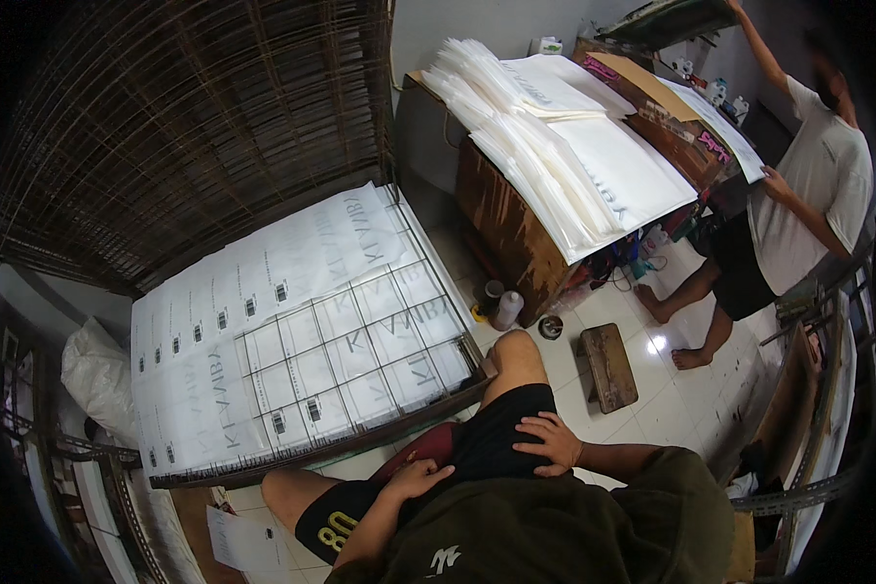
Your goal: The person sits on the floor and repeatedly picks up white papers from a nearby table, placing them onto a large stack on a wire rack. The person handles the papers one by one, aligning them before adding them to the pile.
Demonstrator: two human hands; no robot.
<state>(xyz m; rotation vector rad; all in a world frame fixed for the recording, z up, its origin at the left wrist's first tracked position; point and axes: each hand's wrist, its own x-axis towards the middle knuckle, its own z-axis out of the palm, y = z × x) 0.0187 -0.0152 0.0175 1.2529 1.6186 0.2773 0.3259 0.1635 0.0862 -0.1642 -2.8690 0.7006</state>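
Observation:
My right hand (pixel 552 443) lies on the right thigh of my black shorts (pixel 492 428), its fingers spread and nothing in it. My left hand (pixel 419 480) rests on my lap with fingers stretched out, also holding nothing. Just ahead of my knees is a wire drying rack (pixel 253 362), its lowered grid lying over printed translucent white plastic sheets (pixel 302 238). Some sheets lie on top of the wires, others show beneath them. The rack's raised wire shelves (pixel 204 117) lean up at the far left.
Stacks of white plastic bags (pixel 594 146) cover a brown wooden table (pixel 511 214). At the right a person (pixel 808 185) in a white shirt holds a raised frame (pixel 667 24) and touches a white sheet (pixel 720 122). A wooden stool (pixel 608 368) and a bottle (pixel 507 310) stand on the tiles.

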